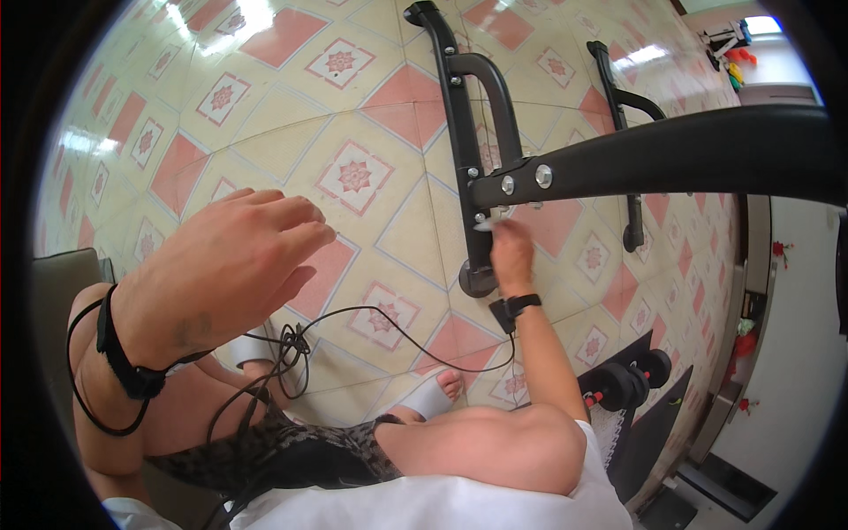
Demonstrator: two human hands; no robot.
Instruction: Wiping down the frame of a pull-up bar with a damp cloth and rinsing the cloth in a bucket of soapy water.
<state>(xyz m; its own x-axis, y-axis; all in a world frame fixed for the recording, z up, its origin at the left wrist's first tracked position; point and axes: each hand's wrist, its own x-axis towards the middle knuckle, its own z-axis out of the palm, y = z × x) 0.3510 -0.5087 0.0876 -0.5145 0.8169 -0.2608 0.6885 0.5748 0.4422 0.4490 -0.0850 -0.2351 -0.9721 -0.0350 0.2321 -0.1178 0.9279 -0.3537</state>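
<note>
My right hand (513, 258) is at the lower end of a black steel foot bar (457, 126), close to its round end cap (477, 278). It pinches a small white piece (485, 226), possibly tissue or cloth, against or just over the bar by a bolt. Hex bolts (543, 175) fix a long black beam (662, 152) and a curved brace (500, 99) to this bar. My left hand (245, 245) hangs in the air over my left leg, fingers loosely bent and thumb apart. I see nothing in it, though its palm is hidden.
A black cable (397, 324) with a tangled loop (291, 341) runs between the bands on both wrists. Dumbbells (623, 384) lie on a dark mat (646, 437) to the right. Another black foot bar (613, 112) stands farther off on the patterned tile floor (404, 212).
</note>
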